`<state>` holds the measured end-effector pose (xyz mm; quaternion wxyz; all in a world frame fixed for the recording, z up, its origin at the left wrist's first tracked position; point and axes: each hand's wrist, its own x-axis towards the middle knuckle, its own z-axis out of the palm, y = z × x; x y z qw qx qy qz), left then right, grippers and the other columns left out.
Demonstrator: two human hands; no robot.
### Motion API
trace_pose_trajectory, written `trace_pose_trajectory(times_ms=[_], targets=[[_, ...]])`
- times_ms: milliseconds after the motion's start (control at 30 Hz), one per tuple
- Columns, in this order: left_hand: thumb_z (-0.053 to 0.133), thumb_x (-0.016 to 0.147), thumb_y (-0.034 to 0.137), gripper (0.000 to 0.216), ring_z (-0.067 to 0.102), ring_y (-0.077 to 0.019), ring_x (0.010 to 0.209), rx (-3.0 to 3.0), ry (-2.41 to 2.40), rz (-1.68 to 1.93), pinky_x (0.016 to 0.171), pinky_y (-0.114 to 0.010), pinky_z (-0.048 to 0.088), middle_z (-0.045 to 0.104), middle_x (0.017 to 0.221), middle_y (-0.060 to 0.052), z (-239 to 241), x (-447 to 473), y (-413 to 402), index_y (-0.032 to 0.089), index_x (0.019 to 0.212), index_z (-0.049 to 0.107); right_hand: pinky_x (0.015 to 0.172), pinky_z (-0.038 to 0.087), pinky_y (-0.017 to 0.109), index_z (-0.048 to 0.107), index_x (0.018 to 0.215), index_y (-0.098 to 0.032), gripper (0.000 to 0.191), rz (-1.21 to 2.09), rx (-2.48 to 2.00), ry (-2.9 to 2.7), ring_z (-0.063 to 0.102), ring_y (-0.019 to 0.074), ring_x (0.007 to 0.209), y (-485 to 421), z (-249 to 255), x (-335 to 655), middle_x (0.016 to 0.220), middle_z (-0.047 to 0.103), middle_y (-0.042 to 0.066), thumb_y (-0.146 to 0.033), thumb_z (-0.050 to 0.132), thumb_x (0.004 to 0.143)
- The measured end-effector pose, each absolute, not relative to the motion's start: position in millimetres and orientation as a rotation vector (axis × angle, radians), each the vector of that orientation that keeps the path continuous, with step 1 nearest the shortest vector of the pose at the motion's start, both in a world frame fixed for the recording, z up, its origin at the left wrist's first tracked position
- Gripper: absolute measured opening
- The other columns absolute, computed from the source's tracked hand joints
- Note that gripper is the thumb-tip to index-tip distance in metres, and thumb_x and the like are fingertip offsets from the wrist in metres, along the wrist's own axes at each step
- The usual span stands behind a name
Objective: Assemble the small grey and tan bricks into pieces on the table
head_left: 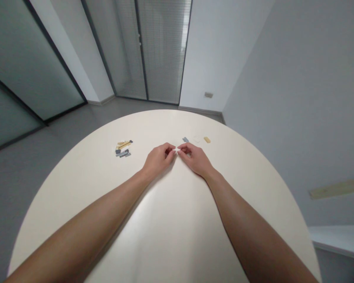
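Note:
Over the middle of the round white table [171,220], my left hand [161,157] and my right hand [194,158] meet almost fingertip to fingertip. Both are closed in a pinch. Between them sits a small white piece [176,149], mostly hidden by the fingers, its exact kind too small to make out. Just beyond my right hand lie a grey building-brick piece [185,139], a white piece [196,139] and a tan plate-like piece [207,139].
To the left of my left hand is a loose pile of tan, grey and dark building-brick pieces [123,149]. The table's curved far edge is a short way past the pieces. Glass partitions [162,51] and walls stand beyond the table.

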<state>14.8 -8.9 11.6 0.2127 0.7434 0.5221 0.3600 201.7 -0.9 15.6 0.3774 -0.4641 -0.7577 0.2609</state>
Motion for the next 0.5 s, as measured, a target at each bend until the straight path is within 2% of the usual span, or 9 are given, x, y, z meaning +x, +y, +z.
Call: trace_pose_trajectory(times_ms=[500], targets=[[0.054,0.093,0.028,0.023,0.066,-0.0187,0.082,2.073,1.45,1.029,0.075,-0.032,0.047,0.076,0.098,-0.005,13.8,16.2,-10.8,0.02,0.108,0.07,0.082,0.052,0.035,0.067,0.103,-0.021,0.014,0.681,-1.174,-1.921,0.069,0.0183,0.086,0.5,12.6,202.5,0.094,0.075,0.005,-0.029,0.062,0.093]])
